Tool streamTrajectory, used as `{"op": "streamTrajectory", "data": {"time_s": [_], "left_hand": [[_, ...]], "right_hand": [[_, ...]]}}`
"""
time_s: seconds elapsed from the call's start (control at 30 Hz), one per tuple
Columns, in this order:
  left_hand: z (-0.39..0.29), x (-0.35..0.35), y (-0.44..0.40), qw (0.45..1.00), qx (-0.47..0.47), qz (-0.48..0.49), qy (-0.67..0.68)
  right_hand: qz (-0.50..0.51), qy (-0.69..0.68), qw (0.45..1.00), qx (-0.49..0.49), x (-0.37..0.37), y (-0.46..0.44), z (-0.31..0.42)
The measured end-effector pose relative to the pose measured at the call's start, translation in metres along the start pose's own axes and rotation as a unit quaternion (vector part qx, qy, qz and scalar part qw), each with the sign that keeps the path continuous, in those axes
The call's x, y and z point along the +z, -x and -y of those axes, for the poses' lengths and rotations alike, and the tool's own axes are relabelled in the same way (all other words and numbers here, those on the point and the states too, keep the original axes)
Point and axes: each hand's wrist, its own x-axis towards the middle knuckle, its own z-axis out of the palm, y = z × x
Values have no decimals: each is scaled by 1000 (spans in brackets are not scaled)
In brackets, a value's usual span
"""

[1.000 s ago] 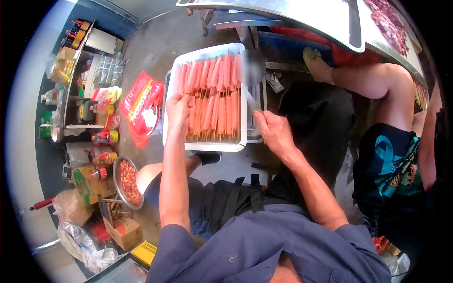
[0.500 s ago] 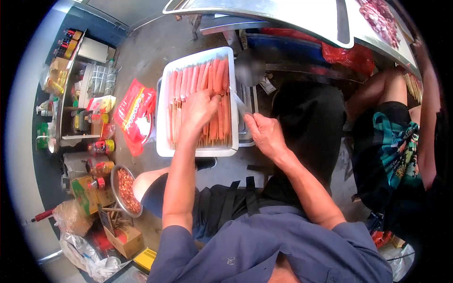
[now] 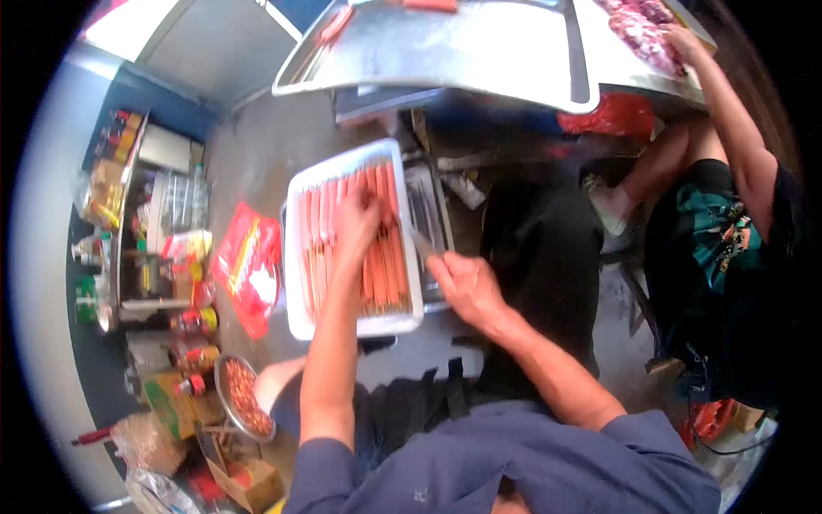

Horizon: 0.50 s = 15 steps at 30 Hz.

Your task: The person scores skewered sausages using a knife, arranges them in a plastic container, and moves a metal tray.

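Note:
A white plastic tray (image 3: 414, 320) holds two rows of reddish sausages (image 3: 384, 272) on sticks, laid side by side. Over the middle of the tray is my left hand (image 3: 356, 221), its fingers curled down onto the far row at the right. Motion blur and the hand itself hide what is between those fingers. My right hand (image 3: 469, 289), just off the tray's right side, is closed around a knife; its handle is mostly covered. The narrow blade (image 3: 423, 245) points up and left, close to the tray's right rim.
Behind stands a metal tray (image 3: 479, 51) with a few skewers. At the right, a co-worker's hand (image 3: 683, 44) touches chopped meat (image 3: 644, 34). Left of the white tray lies a red bag (image 3: 248, 265). A bowl of reddish pieces (image 3: 247, 396) and a cluttered shelf (image 3: 154, 301) are further left.
The view has tilted up, so everything sits lower. My left hand has moved slightly toward the tray's far end. The knife remains in my right hand. The co-worker's hand now shows at the meat.

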Motion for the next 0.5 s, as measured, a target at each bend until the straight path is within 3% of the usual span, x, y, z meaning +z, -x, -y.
{"op": "streamTrajectory", "data": {"time_s": [0.03, 0.1, 0.2, 0.3, 0.5], "left_hand": [[-4, -8, -1, 999, 16, -30, -5], [12, -16, -13, 992, 4, -50, 115], [-39, -57, -40, 964, 48, -110, 237], [-98, -84, -77, 963, 84, -147, 210], [-181, -62, -173, 979, 173, -65, 81]], "right_hand": [[8, -7, 1000, 4, 0, -1, -1], [21, -3, 1000, 0, 0, 2, 1], [29, -30, 999, 4, 3, 2, 6], [39, -34, 998, 24, -1, 3, 14], [51, -30, 998, 2, -2, 0, 11]]}}
